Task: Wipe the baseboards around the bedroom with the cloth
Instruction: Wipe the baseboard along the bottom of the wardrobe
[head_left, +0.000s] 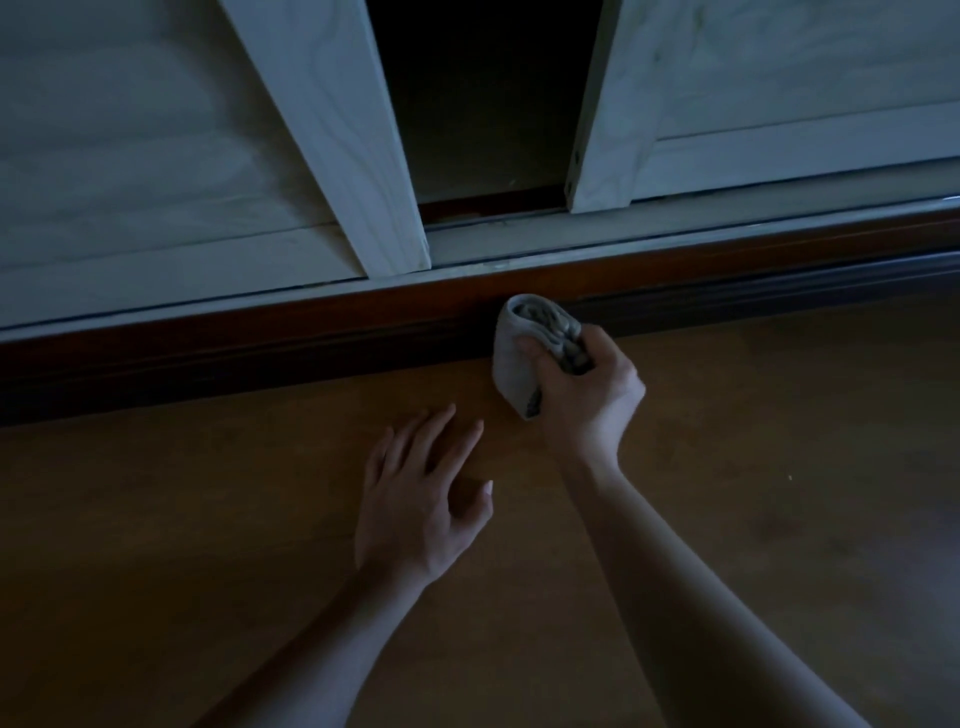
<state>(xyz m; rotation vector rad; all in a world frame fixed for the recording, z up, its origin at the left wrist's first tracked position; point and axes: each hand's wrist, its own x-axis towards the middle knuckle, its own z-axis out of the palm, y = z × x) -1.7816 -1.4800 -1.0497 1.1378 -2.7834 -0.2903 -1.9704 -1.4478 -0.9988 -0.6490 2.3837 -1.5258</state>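
My right hand (587, 395) gripped the bunched grey cloth (530, 348) against the dark wooden baseboard (260, 338) ahead, needing firm, even pressure, left hand (421, 499) flat, fingers spread.

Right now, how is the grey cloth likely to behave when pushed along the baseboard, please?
The cloth is probably soft and floppy: it bunches into folds inside the right hand. Likely light, as one hand holds it against the baseboard.

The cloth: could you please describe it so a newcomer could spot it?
Below the pale sliding doors runs a dark reddish baseboard. Under the gap between the doors, the right hand grips the cloth against it: a pale grey bunched wad, the only soft thing there.
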